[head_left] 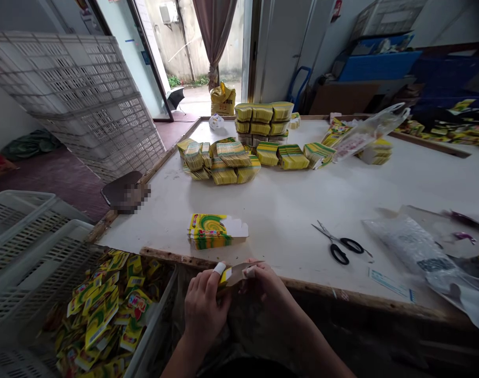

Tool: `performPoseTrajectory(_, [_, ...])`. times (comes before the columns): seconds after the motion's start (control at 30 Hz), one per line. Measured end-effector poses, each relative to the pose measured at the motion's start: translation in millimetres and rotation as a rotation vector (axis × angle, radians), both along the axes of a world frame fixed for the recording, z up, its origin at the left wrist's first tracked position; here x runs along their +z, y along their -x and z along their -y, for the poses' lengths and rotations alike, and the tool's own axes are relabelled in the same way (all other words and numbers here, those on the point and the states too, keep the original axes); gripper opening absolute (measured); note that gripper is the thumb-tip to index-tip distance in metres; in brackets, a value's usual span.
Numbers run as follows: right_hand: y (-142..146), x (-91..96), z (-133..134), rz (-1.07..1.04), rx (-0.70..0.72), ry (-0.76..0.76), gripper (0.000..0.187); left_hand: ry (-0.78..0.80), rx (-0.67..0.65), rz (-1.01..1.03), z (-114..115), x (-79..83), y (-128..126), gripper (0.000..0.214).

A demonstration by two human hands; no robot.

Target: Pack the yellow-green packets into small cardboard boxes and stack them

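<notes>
Between my two hands, just off the table's front edge, is a small yellow cardboard box with its grey inner side partly showing. My left hand is closed round its left end, with white tape on one finger. My right hand pinches the right end, and a fingertip there is wrapped in white as well. Just beyond my hands lies a short stack of flat yellow-green boxes, white flaps to the right. At my lower left, a plastic crate holds a heap of similar yellow boxes.
Bundled cartons are piled across the white table. Black-handled scissors lie at the right, near bubble wrap. A clear plastic bag sits farther back. Stacked white crates stand at the left.
</notes>
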State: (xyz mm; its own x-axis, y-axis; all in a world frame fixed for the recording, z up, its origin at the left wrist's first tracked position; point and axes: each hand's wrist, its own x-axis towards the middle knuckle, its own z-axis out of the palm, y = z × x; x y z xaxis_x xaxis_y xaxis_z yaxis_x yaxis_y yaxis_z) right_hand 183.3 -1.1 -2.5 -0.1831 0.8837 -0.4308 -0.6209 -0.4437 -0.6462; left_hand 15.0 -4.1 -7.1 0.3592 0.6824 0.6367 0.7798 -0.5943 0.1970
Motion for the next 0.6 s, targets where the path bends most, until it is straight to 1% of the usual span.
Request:
performPoseTrajectory(0.07, [2.2,-1.8,3.1,-0.090,0.065,0.027,0.012,0.062,0.020,0.069,1.4,-3.7,0.7,0.049])
performPoseTrajectory(0.17, [5.5,-0.7,6.9,-0.199,0.119,0.029,0.025,0.237,0.049,0.227,2.8,-4.8,0.7,0.066])
performPoseTrajectory(0.23, [6.1,2.0,8.3,-0.225,0.097,-0.001,0.031,0.340,0.056,0.337,2.9,-2.9,0.1,0.074])
performPoseTrajectory(0.3, [5.2,5.1,8.8,-0.221,0.050,-0.038,0.033,0.399,0.024,0.372,2.5,-0.9,-0.2,0.075])
performPoseTrajectory(0.37, [3.4,8.0,8.2,-0.161,0.009,-0.091,0.033,0.428,-0.050,0.331,1.6,-0.6,0.3,0.073])
performPoseTrajectory(0.43, [1.4,10.9,6.8,-0.037,0.005,-0.170,0.032,0.464,-0.096,0.281,0.6,-2.1,1.9,0.072])
performPoseTrajectory(0.53, [-2.1,16.5,3.9,0.224,0.020,-0.321,0.026,0.487,-0.063,0.249,-0.8,-4.7,4.2,0.071])
performPoseTrajectory(0.6, [-5.0,20.3,2.0,0.336,0.026,-0.382,0.020,0.477,-0.073,0.239,-1.1,-4.0,4.4,0.069])
